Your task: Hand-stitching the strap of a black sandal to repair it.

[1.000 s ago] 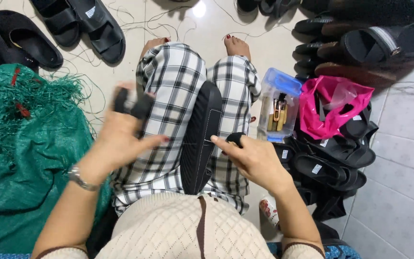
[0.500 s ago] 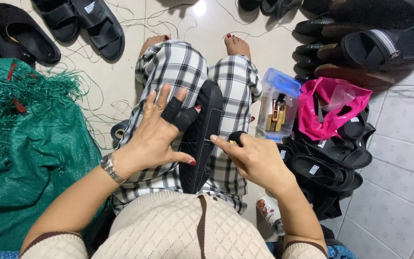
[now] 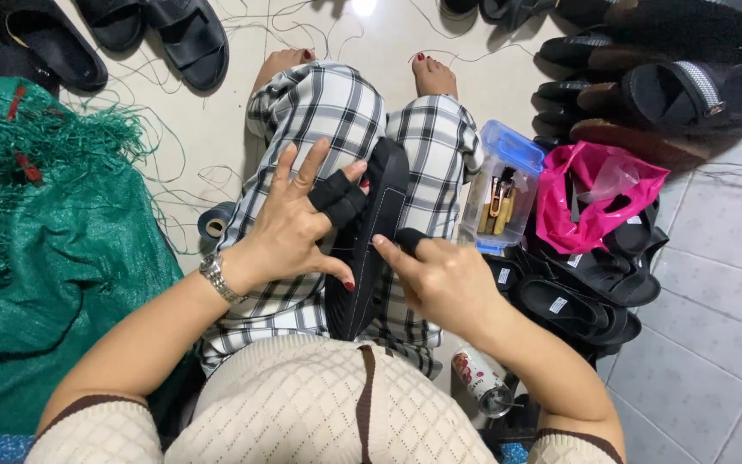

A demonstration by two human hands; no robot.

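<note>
A black sandal sole point(image 3: 369, 241) stands on its edge between my knees, over checked trousers. My left hand point(image 3: 302, 223) lies against its left side with fingers spread, thumb on the sole's rim, and a black finger guard on the index finger. My right hand point(image 3: 440, 279) presses on the sole's right side, its forefinger pointing at the stitched edge, a black guard on one finger. Whether it pinches a needle or thread is too small to tell.
A green mesh sack point(image 3: 45, 258) fills the left. A clear box with a blue lid point(image 3: 504, 185), a pink plastic bag point(image 3: 594, 198) and stacked black sandals point(image 3: 586, 283) sit right. More sandals point(image 3: 156, 34) and loose threads lie ahead. A tape roll point(image 3: 215, 223) is by my left knee.
My left hand came down from above my lap and now rests spread against the sole's left side. My right hand stayed at the sole's edge.
</note>
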